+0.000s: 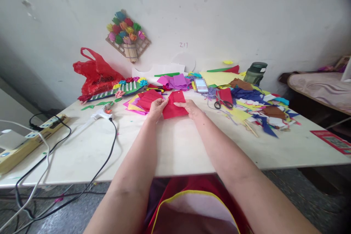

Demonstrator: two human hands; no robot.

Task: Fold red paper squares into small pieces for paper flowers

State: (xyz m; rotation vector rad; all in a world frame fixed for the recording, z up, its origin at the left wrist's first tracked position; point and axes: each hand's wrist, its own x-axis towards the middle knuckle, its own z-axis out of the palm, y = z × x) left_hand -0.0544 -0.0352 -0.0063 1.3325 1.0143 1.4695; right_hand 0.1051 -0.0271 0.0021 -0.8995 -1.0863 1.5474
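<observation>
step: folding, by the look | thing: red rectangular craft sheet (175,109) lies flat mid-way along the pale wooden bench (178,146) | left hand (157,109) pinches its left edge | right hand (191,108) grips its right edge | advice: keep both edges level, press down evenly, stay clear of the black-handled scissors (222,103)

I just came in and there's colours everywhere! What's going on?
A person at the table holds a red sheet with both hands: the left hand grips its left edge, the right hand its right edge. Behind it lies a stack of sheets. To the right lie scissors and scraps, to the left a glue gun.
</observation>
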